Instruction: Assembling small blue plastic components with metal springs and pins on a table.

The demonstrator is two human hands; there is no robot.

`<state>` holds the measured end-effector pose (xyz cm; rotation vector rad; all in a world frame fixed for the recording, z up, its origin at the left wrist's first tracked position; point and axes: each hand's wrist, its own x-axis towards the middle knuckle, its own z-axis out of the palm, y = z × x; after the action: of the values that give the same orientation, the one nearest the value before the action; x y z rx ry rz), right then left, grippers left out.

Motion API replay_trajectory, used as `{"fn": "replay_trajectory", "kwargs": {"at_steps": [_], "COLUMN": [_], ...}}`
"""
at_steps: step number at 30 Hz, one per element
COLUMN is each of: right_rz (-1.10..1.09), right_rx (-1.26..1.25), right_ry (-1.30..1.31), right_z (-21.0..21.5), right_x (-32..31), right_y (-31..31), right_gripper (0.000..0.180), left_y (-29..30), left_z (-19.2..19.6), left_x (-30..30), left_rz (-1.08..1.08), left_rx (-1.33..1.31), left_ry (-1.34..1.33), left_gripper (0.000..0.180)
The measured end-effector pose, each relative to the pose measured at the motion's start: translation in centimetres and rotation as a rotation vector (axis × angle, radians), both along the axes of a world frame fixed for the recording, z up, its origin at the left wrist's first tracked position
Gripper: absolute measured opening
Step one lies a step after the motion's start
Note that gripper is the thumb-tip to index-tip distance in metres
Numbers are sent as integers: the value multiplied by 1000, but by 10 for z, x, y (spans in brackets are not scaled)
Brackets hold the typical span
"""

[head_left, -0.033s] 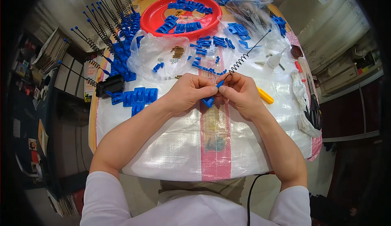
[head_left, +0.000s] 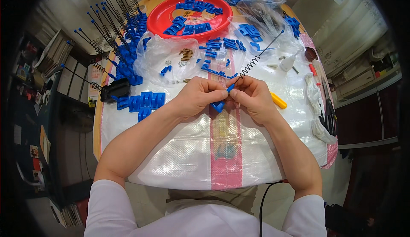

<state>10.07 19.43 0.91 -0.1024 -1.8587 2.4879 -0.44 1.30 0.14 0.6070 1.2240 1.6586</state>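
Note:
Both hands meet over the middle of the white woven sheet (head_left: 171, 151). My left hand (head_left: 197, 97) pinches a blue plastic piece (head_left: 218, 106), whose curved lower end shows below the fingertips. Thumb and fingers of my right hand (head_left: 255, 97) are closed around the upper end of that piece, at the foot of a black coil spring (head_left: 251, 66). From there the spring slants up to the right and runs out into a thin straight rod with a small blue tip (head_left: 282, 32). My fingers cover the joint between spring and blue piece.
Finished-looking blue pieces with upright springs (head_left: 124, 61) crowd the left. Blue clips (head_left: 145, 102) lie nearer. Behind are a red basin (head_left: 156, 26), a plastic bag (head_left: 147, 61), brass screws (head_left: 186, 54) and small blue parts (head_left: 230, 44). To the right lie a yellow handle (head_left: 278, 100) and black scissors (head_left: 329, 117).

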Motion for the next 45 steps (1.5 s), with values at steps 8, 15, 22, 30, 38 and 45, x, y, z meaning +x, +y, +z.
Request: {"fn": "replay_trajectory", "kwargs": {"at_steps": [8, 15, 22, 30, 38, 45], "right_rz": [22, 23, 19, 6, -11, -4], "right_rx": [2, 4, 11, 16, 49, 51], "right_ry": [-20, -26, -6, -3, 3, 8], "right_z": [2, 1, 0, 0, -1, 1], "right_x": [0, 0, 0, 0, 0, 0], "right_y": [4, 5, 5, 3, 4, 2], "right_gripper": [23, 23, 21, 20, 20, 20], "left_y": [-1, -1, -1, -1, 0, 0], "left_z": [2, -1, -2, -1, -2, -1], "left_x": [-2, -3, -3, -2, -3, -1], "left_rz": [14, 2, -13, 13, -5, 6], "left_rx": [-14, -3, 12, -15, 4, 2], "left_ry": [-33, -7, 21, 7, 17, -4], "left_gripper": [20, 21, 21, 18, 20, 20]}}
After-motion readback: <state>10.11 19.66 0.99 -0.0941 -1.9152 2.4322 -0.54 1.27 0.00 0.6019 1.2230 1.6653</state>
